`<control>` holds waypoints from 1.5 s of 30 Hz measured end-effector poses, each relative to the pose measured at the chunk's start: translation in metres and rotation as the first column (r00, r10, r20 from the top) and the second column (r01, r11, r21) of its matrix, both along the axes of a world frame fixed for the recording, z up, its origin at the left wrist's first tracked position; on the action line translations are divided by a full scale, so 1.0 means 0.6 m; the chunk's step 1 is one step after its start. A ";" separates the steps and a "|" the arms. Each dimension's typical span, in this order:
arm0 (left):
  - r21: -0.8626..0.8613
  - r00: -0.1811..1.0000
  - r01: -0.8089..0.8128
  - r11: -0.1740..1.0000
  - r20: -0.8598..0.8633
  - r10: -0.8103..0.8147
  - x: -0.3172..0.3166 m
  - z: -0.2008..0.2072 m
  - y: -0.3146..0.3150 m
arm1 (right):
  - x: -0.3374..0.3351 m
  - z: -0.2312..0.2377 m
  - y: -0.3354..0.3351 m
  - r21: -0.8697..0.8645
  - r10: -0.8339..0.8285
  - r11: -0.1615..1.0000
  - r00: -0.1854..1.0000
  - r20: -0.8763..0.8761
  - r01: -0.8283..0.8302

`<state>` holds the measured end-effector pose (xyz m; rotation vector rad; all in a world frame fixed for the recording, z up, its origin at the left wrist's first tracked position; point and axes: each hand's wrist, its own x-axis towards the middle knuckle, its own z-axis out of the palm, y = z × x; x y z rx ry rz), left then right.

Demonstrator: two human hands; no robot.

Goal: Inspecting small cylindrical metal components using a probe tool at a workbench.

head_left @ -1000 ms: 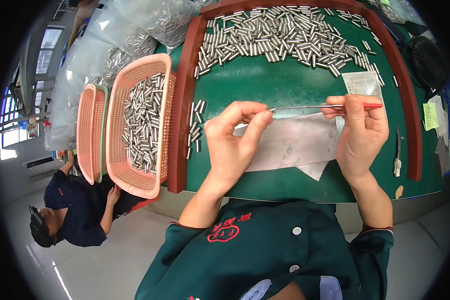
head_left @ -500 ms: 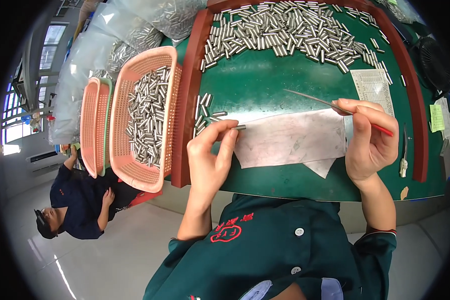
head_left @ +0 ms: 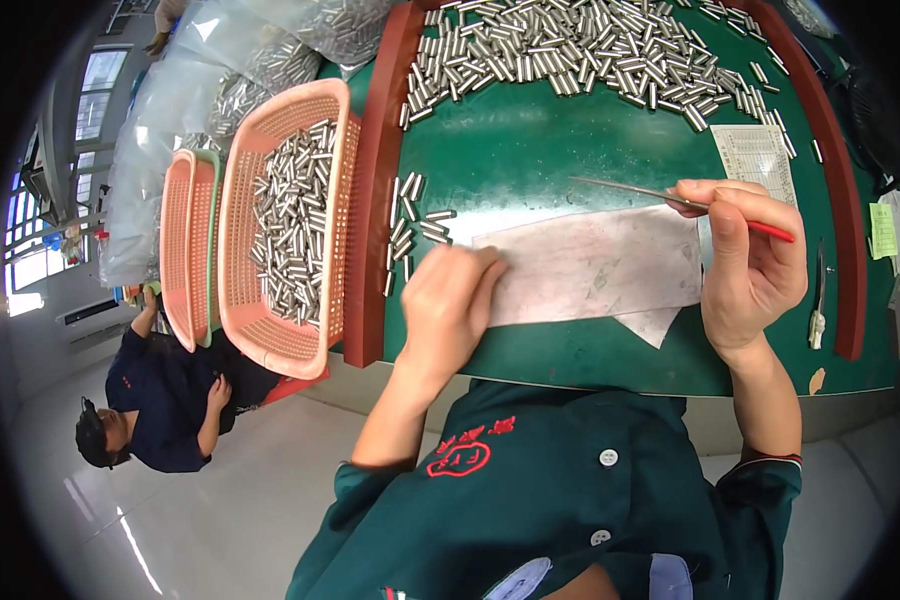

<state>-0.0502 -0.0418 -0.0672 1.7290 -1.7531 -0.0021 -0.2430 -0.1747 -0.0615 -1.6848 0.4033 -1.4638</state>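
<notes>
My left hand point(head_left: 450, 305) is closed, knuckles up, over the left end of a pale, smudged cloth point(head_left: 590, 265) lying on the green tabletop. Whatever is between its fingertips is hidden. My right hand point(head_left: 755, 265) grips a slim pointed metal tool point(head_left: 625, 187) with a red handle. The tool's tip points left, above the far edge of the cloth. A few short metal pins point(head_left: 402, 235) lie loose just beyond my left hand, near the red-brown wooden rail. A large heap of the same pins point(head_left: 570, 45) covers the far part of the table.
A pink basket point(head_left: 345, 220) of pins stands left of the wooden rail point(head_left: 370, 180), beside narrower nested baskets point(head_left: 177, 250). Clear bags point(head_left: 170, 130) of pins lie behind. A printed sheet point(head_left: 755, 160) and a thin tool point(head_left: 820, 300) lie at right. A seated person point(head_left: 160, 405) is at far left.
My left hand, earlier pinching a metal pin at the cloth's left edge, has turned over and moved slightly right, so the pin is out of sight. The right hand hardly moved.
</notes>
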 end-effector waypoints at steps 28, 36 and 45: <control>0.154 -0.480 0.098 0.983 -0.858 0.183 0.005 -0.016 0.010 | -0.001 -0.002 0.006 0.207 -0.029 0.977 0.997 -0.069 0.043; 0.090 -0.457 0.129 0.988 -0.878 0.140 0.009 -0.026 0.011 | 0.002 -0.009 0.003 0.248 -0.063 0.966 0.997 -0.055 0.074; 0.030 -0.469 0.218 0.975 -0.874 0.132 0.017 -0.033 0.018 | 0.004 -0.012 0.003 0.257 -0.064 0.963 0.996 -0.062 0.078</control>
